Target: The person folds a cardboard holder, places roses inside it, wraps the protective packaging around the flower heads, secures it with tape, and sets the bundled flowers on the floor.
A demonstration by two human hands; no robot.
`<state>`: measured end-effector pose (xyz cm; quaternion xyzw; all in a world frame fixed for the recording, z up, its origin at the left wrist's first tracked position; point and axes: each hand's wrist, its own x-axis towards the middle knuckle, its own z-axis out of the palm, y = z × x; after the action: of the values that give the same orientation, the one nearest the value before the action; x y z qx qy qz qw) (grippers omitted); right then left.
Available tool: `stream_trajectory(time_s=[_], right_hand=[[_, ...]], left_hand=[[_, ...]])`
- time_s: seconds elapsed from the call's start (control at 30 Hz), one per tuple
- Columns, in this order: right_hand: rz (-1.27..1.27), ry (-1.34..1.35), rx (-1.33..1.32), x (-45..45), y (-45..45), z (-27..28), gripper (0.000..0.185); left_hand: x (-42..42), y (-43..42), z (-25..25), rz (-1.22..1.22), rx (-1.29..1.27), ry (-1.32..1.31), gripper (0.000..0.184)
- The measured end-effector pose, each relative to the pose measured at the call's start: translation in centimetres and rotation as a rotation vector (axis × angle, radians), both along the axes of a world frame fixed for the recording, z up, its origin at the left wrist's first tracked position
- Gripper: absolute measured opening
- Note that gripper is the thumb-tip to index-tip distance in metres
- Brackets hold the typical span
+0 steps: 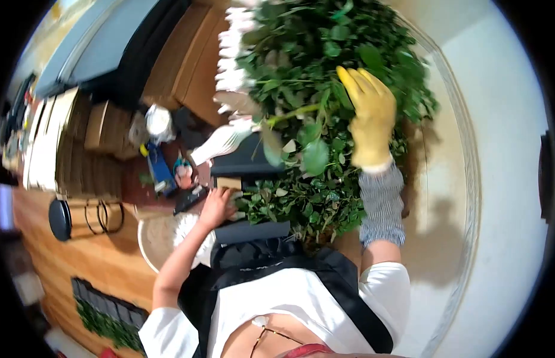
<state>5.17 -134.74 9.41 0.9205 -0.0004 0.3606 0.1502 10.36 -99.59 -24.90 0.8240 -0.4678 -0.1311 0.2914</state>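
While my left hand rests low, just left of the bunch of leaves at the near end of the leafy heap, my right hand is up over the heap's right half. I wear a yellow glove on the right, with a grey knit sleeve below it; its fingers lie close together and bend slightly toward the leaves. A green stem runs across the heap to the left of those fingers, and I cannot tell whether they pinch anything. My left is bare, its fingers curled down beside a small brown block; their tips are partly hidden, so I cannot say whether they grip something.

White sleeved heads line the heap's far left edge, and nearer me a single white netted head points away from it to the left. A black block sits just below that head, against the heap's left side. Farther left of the heap are a blue object and a large cardboard box. Nearer me, left of the heap, stands a whitish bucket.
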Motion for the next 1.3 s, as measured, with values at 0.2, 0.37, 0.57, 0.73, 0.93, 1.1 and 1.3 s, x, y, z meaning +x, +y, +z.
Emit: stream_trajectory(time_s=[0.2, 0.37, 0.57, 0.73, 0.93, 1.1, 1.3], right_hand=[[0.178, 0.365, 0.375, -5.7, 3.9, -6.0, 0.033], [-0.004, 0.64, 0.587, -10.6, 4.4, -23.2, 0.012], [-0.292, 0.822, 0.528, -12.0, 6.7, -28.8, 0.018], [-0.08, 0.473, 0.695, -12.3, 6.1, -32.8, 0.02], [0.023, 0.962, 1.228, -9.9, 0.6, -21.6, 0.046], [0.002, 0.005, 0.771, -0.7, -3.5, -11.2, 0.05], [-0.34, 0.053, 0.298, 7.4, -7.5, -12.8, 0.027]], left_hand=[[-0.6, 0.3, 0.4, 0.086, -0.001, 0.045, 0.07], [-0.5, 0.6, -0.2, 0.088, 0.023, 0.126, 0.063], [0.1, 0.0, 2.2, -0.025, 0.037, -0.139, 0.054], [1.2, -0.9, 3.2, -0.128, 0.115, -0.294, 0.061], [1.0, -0.3, -0.8, -0.039, -0.03, -0.035, 0.067], [0.9, -0.8, 0.8, -0.07, -0.093, 0.013, 0.06], [0.7, -0.9, 2.1, -0.046, 0.036, -0.118, 0.053]])
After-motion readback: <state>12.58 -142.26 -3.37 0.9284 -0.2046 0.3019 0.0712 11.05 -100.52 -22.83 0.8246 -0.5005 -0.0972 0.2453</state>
